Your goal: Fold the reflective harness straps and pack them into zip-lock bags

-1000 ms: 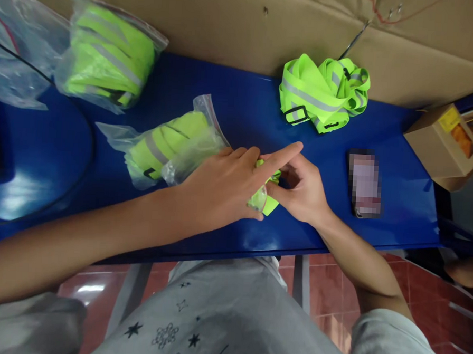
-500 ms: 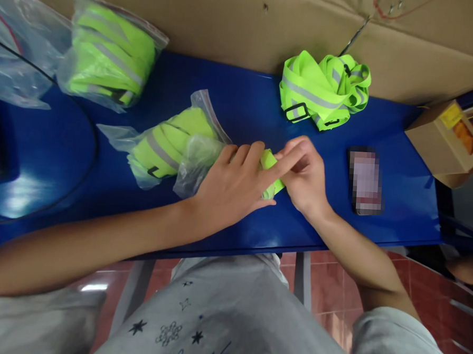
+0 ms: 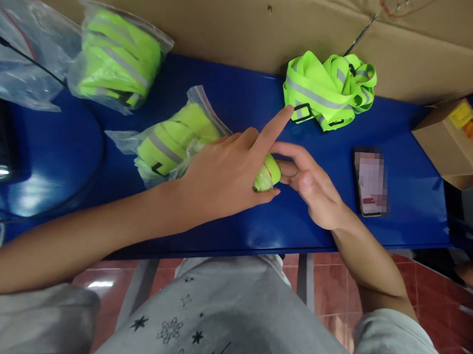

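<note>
My left hand (image 3: 229,168) is wrapped over a rolled neon-yellow reflective strap (image 3: 269,173), which sticks out between thumb and fingers; its index finger points up and away. Clear plastic and a thin red line show at the roll's end. My right hand (image 3: 320,194) is open at that end, fingers spread towards it; whether the fingertips touch it I cannot tell. Left of my left hand lies a zip bag (image 3: 203,98) with another folded strap (image 3: 162,146) inside, partly covered by the hand. Beyond my hands sits a loose heap of reflective straps (image 3: 318,89) with black buckles.
A filled zip bag (image 3: 119,60) stands at the back left, beside clear plastic bags (image 3: 24,65). A black cable (image 3: 103,154) curves over the blue table (image 3: 409,217). At right lie a phone (image 3: 369,181) and a small cardboard box (image 3: 448,140). A brown covered panel (image 3: 228,28) borders the back.
My right hand has loosened from a pinch at the strap's end and spread its fingers. My left index finger has lifted away from the right hand. The view has shifted slightly.
</note>
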`<state>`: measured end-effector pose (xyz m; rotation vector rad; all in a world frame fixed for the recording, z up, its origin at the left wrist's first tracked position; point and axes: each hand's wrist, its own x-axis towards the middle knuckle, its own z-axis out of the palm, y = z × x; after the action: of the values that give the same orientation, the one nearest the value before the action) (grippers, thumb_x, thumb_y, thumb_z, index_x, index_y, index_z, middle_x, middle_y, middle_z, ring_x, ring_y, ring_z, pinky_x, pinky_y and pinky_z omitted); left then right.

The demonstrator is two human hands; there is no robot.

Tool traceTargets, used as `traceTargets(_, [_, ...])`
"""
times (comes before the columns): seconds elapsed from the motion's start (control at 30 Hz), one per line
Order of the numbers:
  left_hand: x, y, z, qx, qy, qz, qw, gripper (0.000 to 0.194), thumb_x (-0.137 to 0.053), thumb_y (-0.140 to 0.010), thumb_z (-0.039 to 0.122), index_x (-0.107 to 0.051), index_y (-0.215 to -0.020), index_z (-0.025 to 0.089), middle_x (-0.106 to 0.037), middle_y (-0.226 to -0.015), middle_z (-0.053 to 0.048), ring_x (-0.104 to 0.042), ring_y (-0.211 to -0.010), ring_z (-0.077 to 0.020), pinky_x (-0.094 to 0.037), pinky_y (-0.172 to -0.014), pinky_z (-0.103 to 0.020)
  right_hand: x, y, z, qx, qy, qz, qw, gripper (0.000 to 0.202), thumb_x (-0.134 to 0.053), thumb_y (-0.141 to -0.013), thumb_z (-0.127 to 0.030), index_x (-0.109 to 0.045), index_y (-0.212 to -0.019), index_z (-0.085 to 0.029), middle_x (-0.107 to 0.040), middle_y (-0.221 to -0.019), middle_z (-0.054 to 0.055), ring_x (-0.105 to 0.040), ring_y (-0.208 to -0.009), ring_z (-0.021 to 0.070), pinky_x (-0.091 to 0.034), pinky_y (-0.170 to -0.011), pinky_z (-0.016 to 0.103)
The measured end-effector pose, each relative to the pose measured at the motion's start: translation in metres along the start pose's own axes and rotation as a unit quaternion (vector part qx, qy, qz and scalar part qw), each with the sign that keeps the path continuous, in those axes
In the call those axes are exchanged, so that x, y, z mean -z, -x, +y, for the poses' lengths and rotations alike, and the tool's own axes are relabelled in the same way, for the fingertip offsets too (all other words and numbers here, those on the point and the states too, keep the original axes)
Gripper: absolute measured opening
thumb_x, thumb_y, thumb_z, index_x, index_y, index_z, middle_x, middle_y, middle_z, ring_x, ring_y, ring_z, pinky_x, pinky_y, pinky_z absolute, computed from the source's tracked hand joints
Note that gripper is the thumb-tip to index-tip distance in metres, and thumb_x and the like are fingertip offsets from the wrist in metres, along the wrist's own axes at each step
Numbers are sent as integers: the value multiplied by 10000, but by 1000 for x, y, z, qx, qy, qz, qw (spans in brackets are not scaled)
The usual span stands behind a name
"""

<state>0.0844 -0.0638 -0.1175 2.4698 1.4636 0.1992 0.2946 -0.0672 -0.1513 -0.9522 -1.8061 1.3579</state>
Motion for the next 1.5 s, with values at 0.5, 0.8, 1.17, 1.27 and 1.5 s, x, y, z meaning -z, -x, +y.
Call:
traceTargets(0.5, [-7,5,9,-39,-49,14,998,937,-710,-948,360,-233,-1742,216,-753,-1183,-117,-783,-1019,-312,-607,-820,-382,-4,-4,7,220,174,44,959,191,-726,-997,-171,-848,-1077,-295,-830,-1090,21,-800,-969,201,-669,-862,324])
traceTargets(0.8, [-1,0,3,13,57,-101,993,988,-720,-968,384,-133,-1756,277,-738,-1357,-118,-772,-1130,-309,-595,-903,-360,5,-9,1,72,-10,-170,983,552,-519,-1088,-669,-744,-970,-179,-707,-891,47,-691,-869,175,-569,-806,294])
traceTargets(1.17, [-4,-14,-30,-7,503,-178,846,1151,-965,-709,536,-371,-1675,337,-594,-1569,-83,-644,-1383,-328,-556,-1121,-385,5,-15,17,-82,-79,-40,993,331,-794,-971,-526,-866,-1066,-217,-809,-1032,27,-748,-1012,201,-607,-918,304])
traceTargets(1.27, [-15,-12,-38,111,612,-128,772,989,-930,-772,523,-454,-1618,337,-743,-1319,-62,-719,-1245,-298,-591,-987,-346,9,-17,20,-55,-44,30,997,356,-746,-1006,-548,-859,-1141,-239,-812,-1150,31,-748,-1136,220,-608,-992,323])
traceTargets(1.5, [-43,11,-47,169,706,-162,668,543,-889,-798,598,-792,-1165,209,-810,-1090,-69,-738,-948,-224,-548,-745,-250,1,-14,9,106,121,-35,986,191,-726,-1050,-328,-831,-1107,-179,-805,-1048,48,-760,-962,154,-588,-855,239])
